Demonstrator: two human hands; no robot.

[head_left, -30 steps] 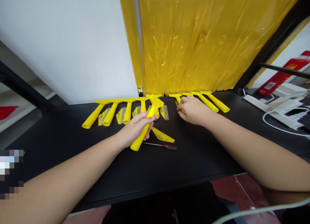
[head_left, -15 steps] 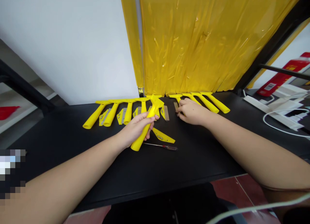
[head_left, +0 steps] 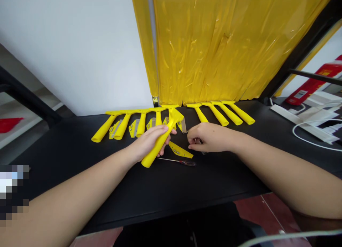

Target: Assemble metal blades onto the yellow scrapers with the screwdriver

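My left hand (head_left: 152,142) is wrapped round a yellow plastic scraper handle (head_left: 157,147), tilted with its wide head up and to the right. My right hand (head_left: 207,137) hovers low over the black table with curled fingers. A shiny sliver of a metal blade (head_left: 204,153) peeks out below it; most of the blade is hidden by the hand. Between the hands lies a loose yellow cover plate (head_left: 181,150) with small metal fittings. In front of that plate rests a screwdriver (head_left: 187,163) with a dark red clear grip, its shaft pointing left.
Several yellow scraper handles (head_left: 103,129) line the back of the black table (head_left: 149,197). Cover plates with metal blades (head_left: 182,125) lie among the left ones. Yellow plastic sheeting (head_left: 213,44) hangs behind. At right are a white power strip (head_left: 301,120), cables and a red bottle (head_left: 310,83).
My right hand has drawn back toward me from the handle row, and the metal strip it touched has left its place. My left hand keeps the handle, shifted slightly.
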